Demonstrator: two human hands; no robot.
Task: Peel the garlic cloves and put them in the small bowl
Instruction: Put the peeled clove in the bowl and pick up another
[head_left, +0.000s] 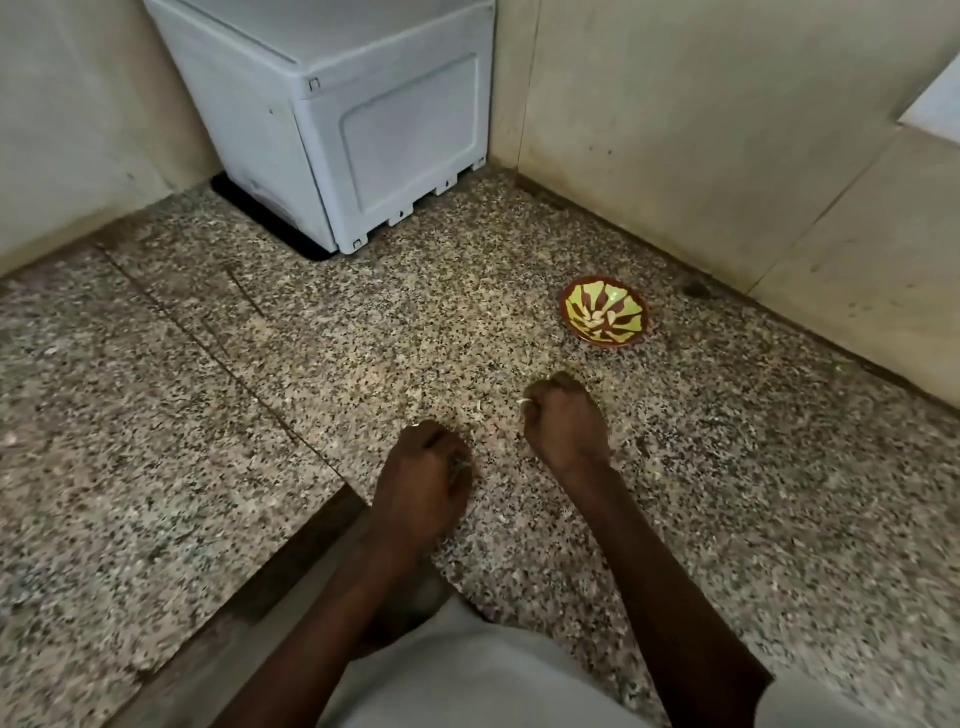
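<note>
Garlic cloves (597, 316), pale and peeled, lie in a small bowl (636, 332) with a red rim and a green-and-brown starburst pattern, which sits on a speckled terrazzo floor (208, 415) close to the right-hand wall (727, 156). A person seated on the floor reaches both bare arms forward. The right hand (563, 423), nearer the bowl but well apart from it, is curled with a pale sliver, either garlic or its skin, showing at its fingertips. The left hand (423, 467) is likewise curled low over the floor; a small pale bit shows at its top edge, but what it grips cannot be made out. A white appliance (363, 130) stands in the far corner.
</note>
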